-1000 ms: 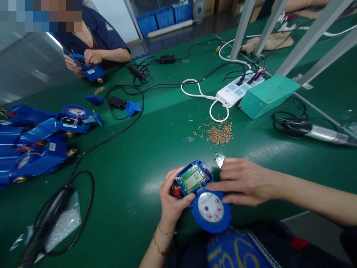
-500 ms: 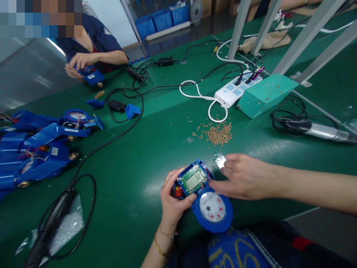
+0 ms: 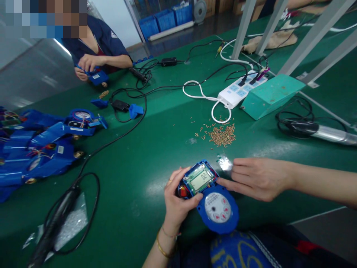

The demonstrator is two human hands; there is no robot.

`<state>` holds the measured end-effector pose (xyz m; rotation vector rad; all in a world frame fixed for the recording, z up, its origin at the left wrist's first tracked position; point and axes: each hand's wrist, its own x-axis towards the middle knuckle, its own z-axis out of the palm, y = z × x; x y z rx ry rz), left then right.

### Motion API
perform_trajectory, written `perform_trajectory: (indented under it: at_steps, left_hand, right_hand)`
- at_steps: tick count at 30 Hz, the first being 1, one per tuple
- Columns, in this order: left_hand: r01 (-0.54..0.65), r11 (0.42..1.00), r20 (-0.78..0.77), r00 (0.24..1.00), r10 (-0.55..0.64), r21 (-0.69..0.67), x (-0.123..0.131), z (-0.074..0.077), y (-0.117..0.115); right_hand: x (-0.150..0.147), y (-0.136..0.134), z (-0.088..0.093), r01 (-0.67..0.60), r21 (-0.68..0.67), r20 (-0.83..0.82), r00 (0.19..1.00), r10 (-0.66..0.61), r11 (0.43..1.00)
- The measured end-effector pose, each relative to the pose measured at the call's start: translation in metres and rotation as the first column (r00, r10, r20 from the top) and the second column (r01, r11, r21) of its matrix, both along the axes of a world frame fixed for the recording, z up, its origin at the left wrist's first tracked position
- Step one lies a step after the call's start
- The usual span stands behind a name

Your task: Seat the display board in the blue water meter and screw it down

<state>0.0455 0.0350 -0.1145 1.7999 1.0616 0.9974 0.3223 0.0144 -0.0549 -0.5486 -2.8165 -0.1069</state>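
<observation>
A blue water meter (image 3: pixel 214 203) with an open top, a green circuit board and a small display lies at the table's near edge. My left hand (image 3: pixel 175 199) is wrapped round its left side, thumb on the casing. My right hand (image 3: pixel 258 178) rests beside the meter on the right, fingers stretched out, fingertips touching the meter's edge. A small clear plastic piece (image 3: pixel 224 162) lies just above those fingers.
A heap of small brass screws (image 3: pixel 220 134) lies beyond the meter. Blue meters (image 3: pixel 41 149) are piled at the left. Electric screwdrivers lie at the lower left (image 3: pixel 52 227) and right (image 3: pixel 320 131). A power strip (image 3: pixel 240 90), a teal box (image 3: pixel 272 95) and a co-worker's hands (image 3: pixel 86 65) are farther back.
My right hand has drawn back a little to the right, from lying over the meter's dial to touching its edge with the fingertips. The left hand keeps its hold.
</observation>
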Motion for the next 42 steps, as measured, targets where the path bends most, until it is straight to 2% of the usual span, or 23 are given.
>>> perform_trajectory:
  at_steps: [6,11,13,16,23,27,29,33,36,39,42]
  left_hand:
    - [-0.026,1.000,-0.006,1.000,0.026,0.005,-0.002,-0.002,-0.001]
    - [-0.045,0.999,0.028,0.999,0.044,0.030,-0.003,-0.006,-0.004]
    - [-0.033,0.999,0.047,0.998,0.031,0.042,-0.003,-0.006,-0.004]
    - [-0.006,0.996,0.068,0.998,0.000,0.089,-0.001,-0.004,0.000]
    - [0.080,0.997,0.153,0.985,-0.083,0.021,-0.002,-0.004,0.008]
    - [0.109,0.994,0.160,0.981,-0.108,-0.001,-0.003,-0.005,0.010]
    - [0.115,0.993,0.156,0.981,-0.113,-0.004,-0.003,-0.004,0.010]
    - [0.127,0.992,0.146,0.981,-0.125,-0.007,-0.004,-0.001,0.011]
    - [0.135,0.991,0.116,0.984,-0.132,-0.014,-0.004,0.003,0.010]
    - [0.126,0.992,0.072,0.990,-0.125,-0.012,-0.003,0.006,0.008]
    - [0.115,0.993,0.045,0.992,-0.115,-0.003,-0.004,0.007,0.008]
  right_hand:
    - [0.000,-0.011,-0.007,0.069,-0.262,-0.083,0.992,-0.094,0.963]
    - [-0.012,-0.022,-0.008,0.200,-0.462,-0.068,0.964,-0.259,0.864]
    - [-0.016,-0.026,-0.009,0.269,-0.431,-0.014,0.952,-0.305,0.861]
    - [-0.018,-0.025,-0.009,0.328,-0.278,0.087,0.945,-0.316,0.903]
    - [-0.014,-0.006,-0.004,0.317,0.011,0.190,0.931,-0.313,0.948]
    - [-0.011,0.005,-0.006,0.303,0.080,0.230,0.921,-0.314,0.950]
    - [-0.010,0.012,-0.006,0.290,0.041,0.271,0.918,-0.290,0.956]
    - [-0.012,0.027,0.001,0.307,-0.144,0.352,0.904,-0.241,0.941]
    - [-0.013,0.032,0.007,0.321,-0.175,0.363,0.900,-0.242,0.931]
    - [-0.009,0.031,0.008,0.308,-0.233,0.339,0.915,-0.220,0.922]
    - [-0.002,0.030,0.004,0.234,-0.322,0.232,0.959,-0.163,0.917]
